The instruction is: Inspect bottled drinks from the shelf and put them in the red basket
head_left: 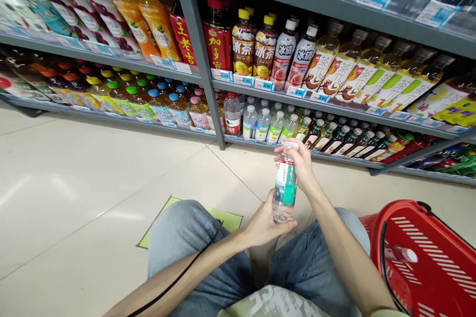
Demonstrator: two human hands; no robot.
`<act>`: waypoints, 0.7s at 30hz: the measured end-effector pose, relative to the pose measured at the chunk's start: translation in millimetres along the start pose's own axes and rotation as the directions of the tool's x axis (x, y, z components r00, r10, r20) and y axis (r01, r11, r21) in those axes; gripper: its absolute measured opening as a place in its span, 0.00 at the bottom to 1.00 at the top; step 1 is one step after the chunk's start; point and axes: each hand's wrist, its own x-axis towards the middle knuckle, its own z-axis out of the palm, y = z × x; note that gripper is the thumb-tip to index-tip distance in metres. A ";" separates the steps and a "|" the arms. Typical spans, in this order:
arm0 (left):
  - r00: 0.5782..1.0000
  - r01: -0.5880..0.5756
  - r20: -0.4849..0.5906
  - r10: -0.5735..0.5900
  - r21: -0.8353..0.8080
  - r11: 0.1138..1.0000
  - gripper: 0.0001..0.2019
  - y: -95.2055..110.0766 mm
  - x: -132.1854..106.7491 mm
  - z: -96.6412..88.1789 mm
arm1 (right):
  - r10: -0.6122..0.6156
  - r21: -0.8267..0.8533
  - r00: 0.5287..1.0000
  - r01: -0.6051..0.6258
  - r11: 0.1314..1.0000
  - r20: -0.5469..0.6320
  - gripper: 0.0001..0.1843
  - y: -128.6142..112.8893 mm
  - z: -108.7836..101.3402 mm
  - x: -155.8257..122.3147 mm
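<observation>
I crouch before a drinks shelf and hold a clear plastic bottle (285,184) with a white and green label upright over my knees. My left hand (265,224) wraps round the bottle's base. My right hand (302,163) grips its upper part near the white cap. Both hands are closed on the bottle. Similar white-capped bottles (262,124) stand on the bottom shelf just beyond it.
A red shopping basket (427,262) sits on the floor at my right, with a bottle inside. Grey shelves (201,54) packed with juice, tea and water bottles run across the top. Pale floor tiles (74,183) stretch to the left, with a green floor sticker (223,218) by my knee.
</observation>
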 end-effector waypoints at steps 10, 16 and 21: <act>0.999 -0.011 -0.048 0.019 0.156 0.988 0.29 7.1 -0.5 -2.7 | -0.131 0.036 0.990 0.129 0.991 0.056 0.14 -8.5 1.9 -6.8; 0.999 -0.028 -0.027 0.030 0.087 0.996 0.30 8.3 0.3 -3.9 | -0.089 0.099 0.995 0.083 0.992 0.049 0.14 -7.2 -1.9 -3.3; 0.982 0.044 0.191 0.010 -0.282 0.958 0.37 12.7 2.0 -10.7 | 0.017 0.325 0.995 -0.047 0.944 0.094 0.16 -13.7 -1.6 -3.4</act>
